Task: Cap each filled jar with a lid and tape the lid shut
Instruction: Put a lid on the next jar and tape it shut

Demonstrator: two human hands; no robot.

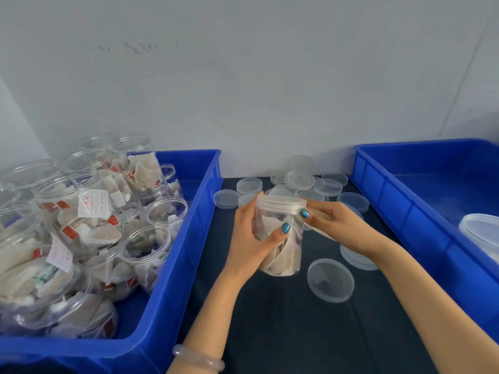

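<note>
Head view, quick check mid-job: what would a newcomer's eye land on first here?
The filled jar at centre, held upright over the dark mat: the left hand grips its body and the right hand grips its lid. Next, the blue bin on the left, heaped with filled jars. Loose lids lie scattered behind the hands, by the wall.

2 blue plastic bins on dark table cover [283,333]: left bin [189,238] and right bin [399,209], well apart, strip of dark cover between. Right bin: ribbed side wall, thick rim, white translucent tub [480,230] inside at far right, cut off by frame edge. Pale grey wall [243,90] behind both bins, faint smudges upper left. Pale translucent bangle [198,360] at bottom edge of view.
</note>
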